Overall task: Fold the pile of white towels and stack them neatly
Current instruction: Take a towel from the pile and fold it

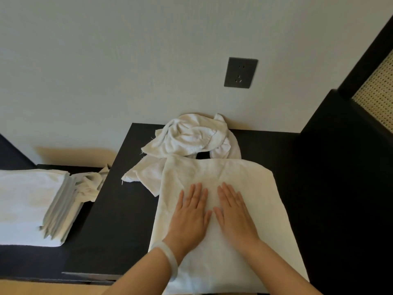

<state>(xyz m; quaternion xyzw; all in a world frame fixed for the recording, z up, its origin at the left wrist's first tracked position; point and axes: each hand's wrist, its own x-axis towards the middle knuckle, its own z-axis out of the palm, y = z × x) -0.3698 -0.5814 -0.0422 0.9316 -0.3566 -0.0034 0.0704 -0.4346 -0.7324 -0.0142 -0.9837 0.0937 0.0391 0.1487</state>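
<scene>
Towel in work: the flat white cloth towel [234, 177] is spread on the dark table top [119, 209], near and centre.
Hands: the left hand [189, 218] and right hand [234, 213] are pressed flat on it, fingers straight, nothing gripped.
Handling: it is judged soft, light and limp, and is best pinched at two corners.
Unfolded pile: the crumpled white towels [191, 137] are touching its far edge.
Finished stack: the folded white towels [27, 199] are kept at the left.

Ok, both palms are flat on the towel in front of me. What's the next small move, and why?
Probably sweep the left hand and right hand apart toward the side edges of the spread towel. Both lie open, side by side at its middle, so its outer parts are likely not yet pressed. Flattening first should give a cleaner fold.
</scene>
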